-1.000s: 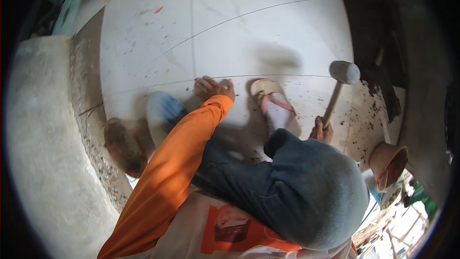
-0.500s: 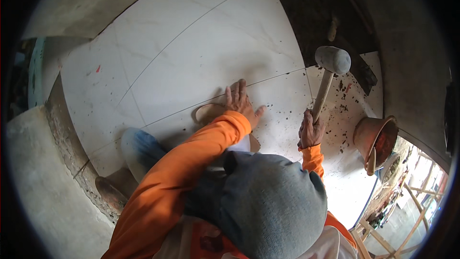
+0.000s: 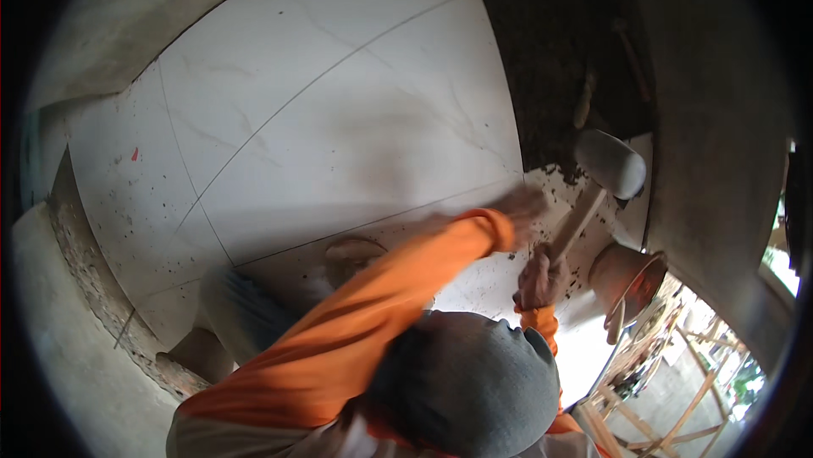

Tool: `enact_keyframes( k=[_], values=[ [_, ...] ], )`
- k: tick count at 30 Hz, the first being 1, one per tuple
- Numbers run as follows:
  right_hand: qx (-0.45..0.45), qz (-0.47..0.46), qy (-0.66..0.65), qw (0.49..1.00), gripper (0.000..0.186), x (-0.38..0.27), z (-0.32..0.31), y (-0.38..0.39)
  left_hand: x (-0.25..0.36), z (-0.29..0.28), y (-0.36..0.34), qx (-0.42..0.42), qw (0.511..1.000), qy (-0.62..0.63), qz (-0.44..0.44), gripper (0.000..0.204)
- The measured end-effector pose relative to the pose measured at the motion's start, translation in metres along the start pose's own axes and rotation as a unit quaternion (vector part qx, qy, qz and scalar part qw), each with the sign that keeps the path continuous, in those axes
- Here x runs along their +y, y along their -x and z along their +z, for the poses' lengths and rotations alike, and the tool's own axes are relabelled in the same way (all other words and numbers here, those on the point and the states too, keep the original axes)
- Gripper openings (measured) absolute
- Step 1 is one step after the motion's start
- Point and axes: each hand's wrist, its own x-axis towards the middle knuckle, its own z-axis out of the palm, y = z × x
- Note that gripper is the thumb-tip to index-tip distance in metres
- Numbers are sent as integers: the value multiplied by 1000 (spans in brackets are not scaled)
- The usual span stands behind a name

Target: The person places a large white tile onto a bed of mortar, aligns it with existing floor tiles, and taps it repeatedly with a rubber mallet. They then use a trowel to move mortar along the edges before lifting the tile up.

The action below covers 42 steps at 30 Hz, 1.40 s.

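My right hand (image 3: pixel 542 278) is wrapped around the wooden handle of a mallet (image 3: pixel 611 163). Its thick grey head is raised above the crumb-strewn floor at the right. My left hand (image 3: pixel 523 211), smeared by motion, reaches across to just left of the mallet handle, and its fingers cannot be made out. Beneath the orange left sleeve lies a large white floor tile (image 3: pixel 364 132) with faint grey veins and thin dark joints. Dark crumbs are scattered over the smaller tile area (image 3: pixel 487 280) by my right hand.
A brown bucket (image 3: pixel 622 280) with a wire handle stands right of my right hand. Beyond the tile edge is dark bare ground (image 3: pixel 542 60) with a handled tool (image 3: pixel 584 101) on it. Walls border the left and right. Wooden strips (image 3: pixel 669 424) stand at the lower right.
My left hand has lifted from its flat place on the tile joint and swung right toward the mallet. The mallet, still in my right hand, sits lower in view. The whole view has shifted.
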Motion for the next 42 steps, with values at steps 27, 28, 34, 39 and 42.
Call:
enact_keyframes(
  k=[27, 28, 34, 39, 42],
  values=[
    [-281, -25, 434, 856, 25, 21, 138, -29, -96, -390, 205, 322, 680, -418, -509, 73],
    [-308, -11, 456, 835, 21, 13, 148, -34, -95, -392, 211, 316, 675, -418, -520, 73],
    [-296, -75, 422, 854, 20, 7, 163, -53, -102, -406, 219, 348, 688, -420, -478, 74],
    [-287, -214, 449, 819, 26, -18, 164, -71, -110, -396, 214, 341, 694, -418, -476, 73],
    [-273, 9, 492, 827, 26, -31, 195, -68, -107, -396, 228, 340, 689, -416, -486, 74]
  ],
)
